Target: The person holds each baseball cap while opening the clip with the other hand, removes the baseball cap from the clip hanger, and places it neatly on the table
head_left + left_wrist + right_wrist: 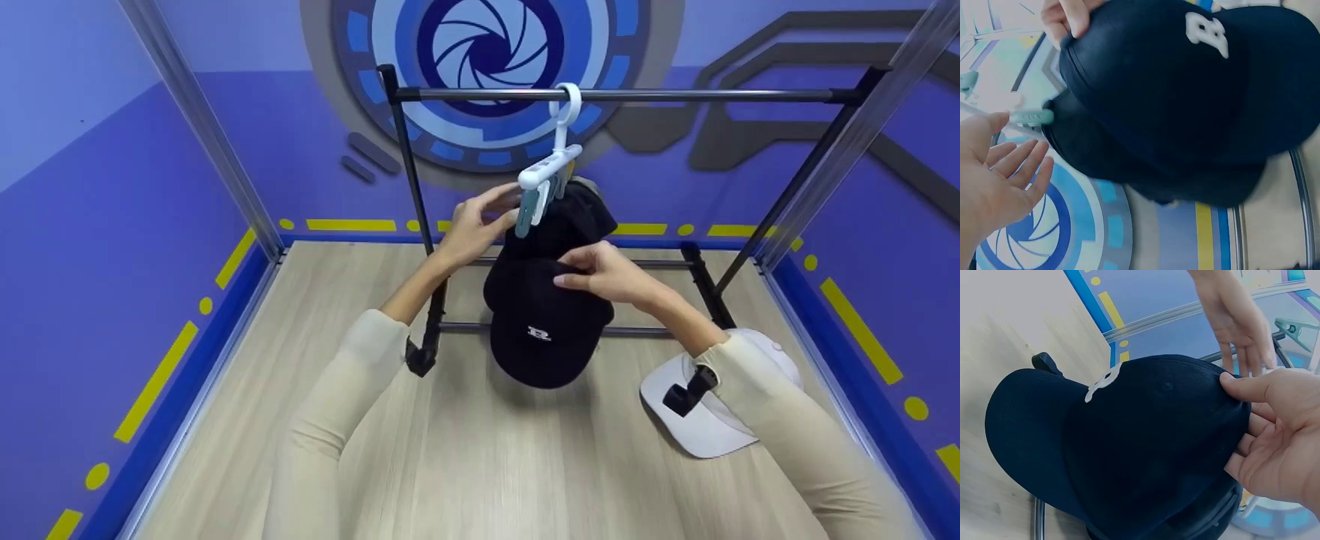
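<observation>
A black cap (544,337) with a white logo hangs at a white clip hanger (551,169) on the rack's top bar (675,95). My right hand (577,270) pinches the cap's rear edge, thumb on the crown (1129,450) and fingers underneath. My left hand (499,210) is at a teal clip (529,210) of the hanger, with its fingers straight; in the left wrist view the palm (999,180) is spread beside the clip (1032,117). A second dark cap (574,217) hangs just behind the first one.
A white cap (712,420) lies on the wooden floor at the right, near the rack's foot (686,394). The black rack's legs and lower bars (465,327) stand in front of me. Blue walls close the space on three sides.
</observation>
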Demonstrator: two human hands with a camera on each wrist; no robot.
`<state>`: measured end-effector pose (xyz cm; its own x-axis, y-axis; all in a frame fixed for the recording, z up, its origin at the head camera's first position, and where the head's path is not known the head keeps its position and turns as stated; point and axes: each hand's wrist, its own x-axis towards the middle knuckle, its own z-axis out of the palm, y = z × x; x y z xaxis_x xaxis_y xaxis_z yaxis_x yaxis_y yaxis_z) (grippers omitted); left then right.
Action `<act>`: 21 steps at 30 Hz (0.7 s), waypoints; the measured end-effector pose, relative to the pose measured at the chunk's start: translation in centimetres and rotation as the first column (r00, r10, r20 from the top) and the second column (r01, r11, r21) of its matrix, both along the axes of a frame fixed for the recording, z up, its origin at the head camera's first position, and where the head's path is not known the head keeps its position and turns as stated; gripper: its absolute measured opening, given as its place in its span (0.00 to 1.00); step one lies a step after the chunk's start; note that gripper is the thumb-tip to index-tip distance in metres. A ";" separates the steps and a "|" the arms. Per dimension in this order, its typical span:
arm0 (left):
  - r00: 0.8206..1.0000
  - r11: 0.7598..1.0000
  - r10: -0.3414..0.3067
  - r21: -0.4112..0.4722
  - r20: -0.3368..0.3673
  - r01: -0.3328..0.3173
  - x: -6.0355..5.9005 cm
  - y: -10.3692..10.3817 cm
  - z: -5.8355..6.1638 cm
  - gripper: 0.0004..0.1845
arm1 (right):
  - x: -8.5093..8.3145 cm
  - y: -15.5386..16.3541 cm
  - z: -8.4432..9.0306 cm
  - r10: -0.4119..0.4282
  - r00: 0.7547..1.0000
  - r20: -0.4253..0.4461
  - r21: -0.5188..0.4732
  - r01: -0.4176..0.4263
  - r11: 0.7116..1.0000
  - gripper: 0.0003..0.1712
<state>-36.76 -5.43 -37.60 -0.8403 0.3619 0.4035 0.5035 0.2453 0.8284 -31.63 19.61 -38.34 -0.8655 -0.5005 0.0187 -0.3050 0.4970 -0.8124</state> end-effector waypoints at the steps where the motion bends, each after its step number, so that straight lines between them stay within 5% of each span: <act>1: 0.999 0.999 0.018 -0.034 -0.038 -0.020 0.1 -0.5 -0.3 0.26 | 0.1 0.1 0.0 0.003 1.000 0.004 0.001 -0.003 1.000 0.11; 7: 0.968 0.956 0.125 -0.236 -0.219 -0.177 0.6 -3.8 -2.4 0.27 | 1.0 1.0 -0.2 0.049 0.998 0.040 -0.025 -0.048 0.999 0.11; 14: 0.900 0.897 0.207 -0.293 -0.384 -0.332 0.8 -7.8 -5.9 0.25 | 2.3 2.6 -0.6 0.143 0.982 0.125 -0.070 -0.135 0.988 0.12; 17: 0.876 0.866 0.233 -0.319 -0.422 -0.385 1.1 -9.3 -7.2 0.25 | 2.6 3.6 -0.7 0.175 0.971 0.165 -0.084 -0.162 0.983 0.13; 21: 0.867 0.839 0.245 -0.354 -0.434 -0.414 1.6 -11.1 -8.7 0.26 | 2.8 5.4 -1.1 0.204 0.952 0.228 -0.114 -0.182 0.977 0.15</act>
